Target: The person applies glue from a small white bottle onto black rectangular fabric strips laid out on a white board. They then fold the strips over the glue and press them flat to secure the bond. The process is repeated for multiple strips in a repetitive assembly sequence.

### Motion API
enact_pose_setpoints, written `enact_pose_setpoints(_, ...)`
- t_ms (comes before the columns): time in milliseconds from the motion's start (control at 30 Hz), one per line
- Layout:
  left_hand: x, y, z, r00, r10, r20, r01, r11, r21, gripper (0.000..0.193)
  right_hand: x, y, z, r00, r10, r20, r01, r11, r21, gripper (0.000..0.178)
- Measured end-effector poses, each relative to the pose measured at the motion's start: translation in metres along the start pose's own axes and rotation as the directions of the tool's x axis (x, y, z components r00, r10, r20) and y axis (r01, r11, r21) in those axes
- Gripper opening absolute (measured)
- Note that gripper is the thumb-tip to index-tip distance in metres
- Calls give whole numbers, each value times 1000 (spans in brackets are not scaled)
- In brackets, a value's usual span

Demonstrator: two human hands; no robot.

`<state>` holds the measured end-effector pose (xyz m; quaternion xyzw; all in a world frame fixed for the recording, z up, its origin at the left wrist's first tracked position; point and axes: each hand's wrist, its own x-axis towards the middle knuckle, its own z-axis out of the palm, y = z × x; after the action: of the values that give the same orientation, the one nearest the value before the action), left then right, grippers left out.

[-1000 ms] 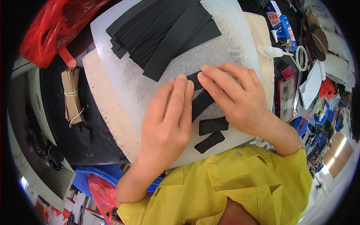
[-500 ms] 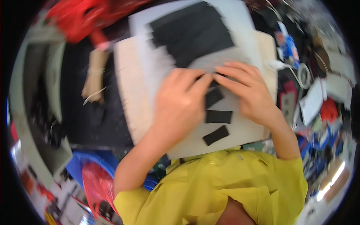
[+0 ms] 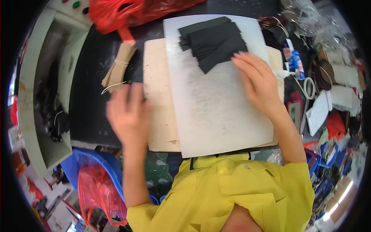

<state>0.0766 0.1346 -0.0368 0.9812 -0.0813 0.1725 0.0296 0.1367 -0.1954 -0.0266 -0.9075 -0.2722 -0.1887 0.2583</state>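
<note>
Head view: a stack of black strips [image 3: 216, 42] lies fanned on the far part of a white sheet [image 3: 222, 116], which rests on a beige board [image 3: 158, 120] on the black table [image 3: 91, 112]. The right hand [image 3: 259, 79] is positioned over the right side of the sheet; its fingers are extended, the thumb set apart, and no object is visible in its grasp. Its fingertips are at the right edge of the strips; contact cannot be confirmed. The left hand [image 3: 129, 116] is located left of the sheet, at the left edge of the board. It is blurred; a dark spot shows beside its fingers, and whether they grip anything cannot be determined. Just beyond it lies a tied brown bundle [image 3: 117, 67]. A red plastic bag [image 3: 123, 16] lies at the far left. Right of the board, a white bottle [image 3: 283, 73] lies near a blue-and-white box [image 3: 298, 65] and a white ring [image 3: 309, 88].
</note>
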Motion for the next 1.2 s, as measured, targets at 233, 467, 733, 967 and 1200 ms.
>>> enact_pose_setpoints(233, 44, 1, -1, 989, 48, -136, -101, 905, -414, 28, -2, 4, 6, 972, -147, 182, 172, 977, -128, 29)
enact_pose_setpoints(467, 69, 90, 18, 932, 338, -127, -337, 687, -644, 24, -43, -25, -27, 990, -110, -93, 103, 992, -74, 19)
enact_pose_setpoints(733, 49, 102, 25, 947, 303, -104, -317, 845, -432, 31, -110, -56, -38, 988, -123, 93, 127, 991, -44, 26)
enact_pose_setpoints(967, 29, 106, 4, 949, 298, -108, -304, 761, -573, 32, -96, -46, -50, 974, -7, 227, -11, 997, 79, 31)
enact_pose_setpoints(1200, 12, 124, 7, 949, 311, -60, -269, 691, -671, 29, -86, -59, -48, 922, 99, 374, -143, 986, 91, 26)
